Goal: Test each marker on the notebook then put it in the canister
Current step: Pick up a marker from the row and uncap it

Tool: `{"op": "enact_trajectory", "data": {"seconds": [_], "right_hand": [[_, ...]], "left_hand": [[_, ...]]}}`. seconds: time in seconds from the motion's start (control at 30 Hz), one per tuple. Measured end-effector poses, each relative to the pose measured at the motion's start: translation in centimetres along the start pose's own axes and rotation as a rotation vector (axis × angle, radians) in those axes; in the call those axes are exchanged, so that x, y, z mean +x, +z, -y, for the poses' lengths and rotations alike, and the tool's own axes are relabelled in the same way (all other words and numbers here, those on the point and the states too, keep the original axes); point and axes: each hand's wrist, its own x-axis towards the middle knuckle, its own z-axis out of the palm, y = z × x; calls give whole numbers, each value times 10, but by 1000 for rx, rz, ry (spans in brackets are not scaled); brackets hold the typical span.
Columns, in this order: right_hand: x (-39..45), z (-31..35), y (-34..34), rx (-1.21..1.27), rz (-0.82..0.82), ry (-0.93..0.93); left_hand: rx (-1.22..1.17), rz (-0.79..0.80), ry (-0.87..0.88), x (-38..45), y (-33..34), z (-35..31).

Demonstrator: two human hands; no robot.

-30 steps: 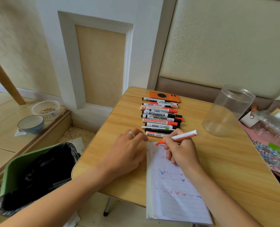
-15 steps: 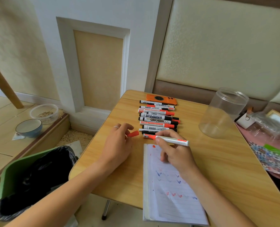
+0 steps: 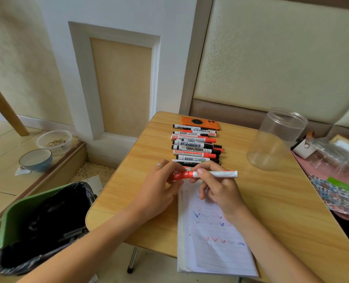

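My right hand [image 3: 216, 187] grips a white-bodied red marker [image 3: 218, 174], held level just above the top of the lined notebook [image 3: 214, 252]. My left hand [image 3: 159, 190] pinches the marker's red cap [image 3: 181, 176], which sits on the marker's left end. The notebook page carries blue and red tick marks. A row of several red and black markers [image 3: 196, 147] lies on the wooden table [image 3: 271, 211] just beyond my hands. The clear plastic canister [image 3: 275, 139] stands at the back right, with nothing visible inside it.
An orange phone [image 3: 200, 122] lies behind the marker row. Plastic bags and a patterned sheet [image 3: 336, 190] crowd the right edge. Left of the table stands a green bin with a black liner [image 3: 39, 225]. A blue bowl [image 3: 35, 160] and a plastic tub [image 3: 54, 140] sit on the floor.
My right hand lifted the marker off the page and turned it level. My left hand brought the red cap onto its tip.
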Motion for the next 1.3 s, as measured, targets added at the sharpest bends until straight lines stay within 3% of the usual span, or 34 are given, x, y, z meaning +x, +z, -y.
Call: {"op": "enact_trajectory", "data": {"seconds": [0.23,0.47,0.73,0.87,1.3], "right_hand": [[-2,2,-2,13,66,44],[3,5,-10,306,-184,154],[0,2,-3,44,-171,102],[-1,3,0,-27,-136,83],[2,-7,4,-193,-276,129]], "left_hand": [[-20,1,22,1,-2,-6],[62,-19,3,0,-7,-6],[-181,91,42,0,11,-19],[-338,48,-118,6,15,-16],[-426,52,-168,6,24,-13]]}}
